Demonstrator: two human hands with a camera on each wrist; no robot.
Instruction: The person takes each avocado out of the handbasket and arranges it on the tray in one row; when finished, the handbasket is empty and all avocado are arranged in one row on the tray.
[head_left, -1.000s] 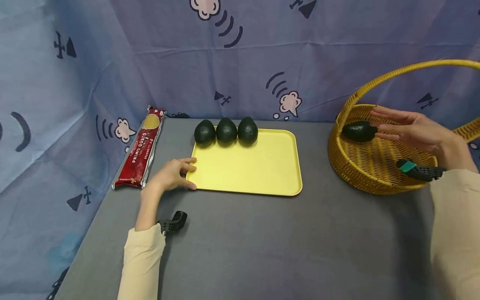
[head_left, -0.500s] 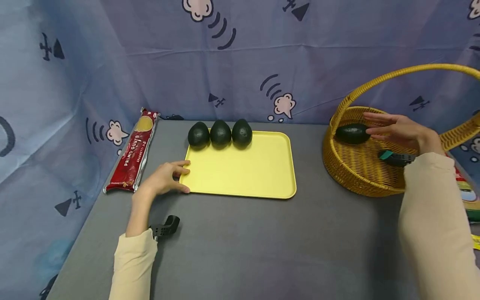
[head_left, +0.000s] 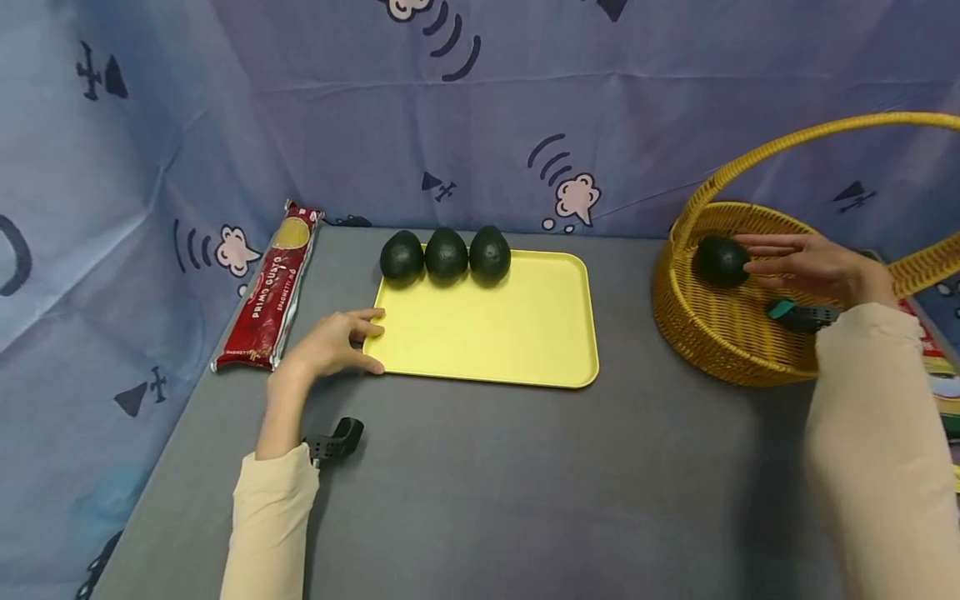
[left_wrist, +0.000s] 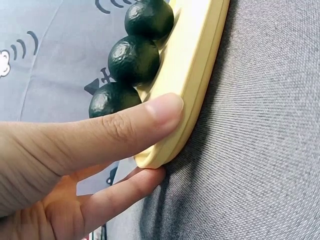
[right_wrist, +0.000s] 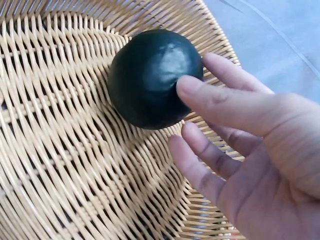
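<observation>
My left hand [head_left: 330, 346] holds the near left corner of a yellow tray [head_left: 525, 321], its thumb [left_wrist: 162, 110] on the rim and other fingers at the edge. Along the tray's far side, three dark green avocados stand in a row: the left [head_left: 402, 257], the middle [head_left: 447, 255] and the right [head_left: 490, 253]. Inside the yellow wicker basket [head_left: 697, 333], my right hand [head_left: 817, 265] pinches another avocado [right_wrist: 150, 80] between thumb and fingers. The lower fingers of that hand stay off the fruit, above the weave.
A red spaghetti packet [head_left: 270, 292] lies left of the tray. The basket's tall handle [head_left: 825, 133] arches over my right hand. A colourful packet [head_left: 947, 387] shows partly behind the right sleeve. Patterned blue cloth [head_left: 360, 125] hangs along the back and left.
The avocado in the basket has turned from lying lengthwise to showing a rounder end, with my right fingers at it. My left hand has stayed on the tray; the head view shifted slightly.
</observation>
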